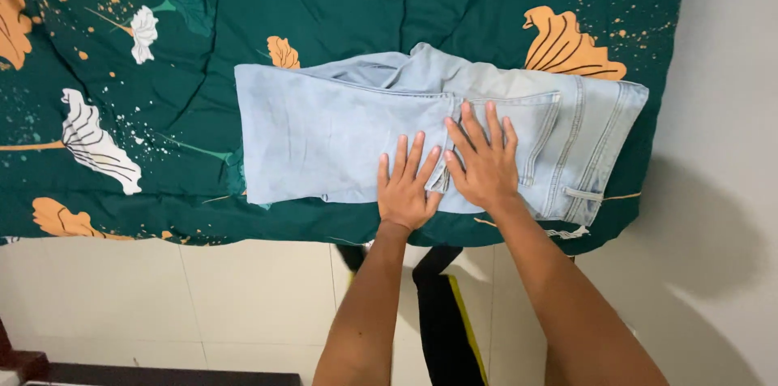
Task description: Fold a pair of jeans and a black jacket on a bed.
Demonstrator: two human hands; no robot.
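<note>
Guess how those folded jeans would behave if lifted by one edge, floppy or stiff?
Probably floppy: the light blue jeans lie in soft folded layers that would likely sag and unfold. Fairly heavy for cloth, judging by the thick seams and waistband. Pushed, they would more likely bunch than slide on the quilted green bedspread. Both the left hand and right hand press flat on them.

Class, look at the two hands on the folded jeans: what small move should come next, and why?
Probably slide both hands outward to smooth the fold. The left hand and right hand lie flat, fingers spread, side by side on the light blue jeans, which lie folded across the green bedspread; the upper edge near the waist looks bunched.
</note>
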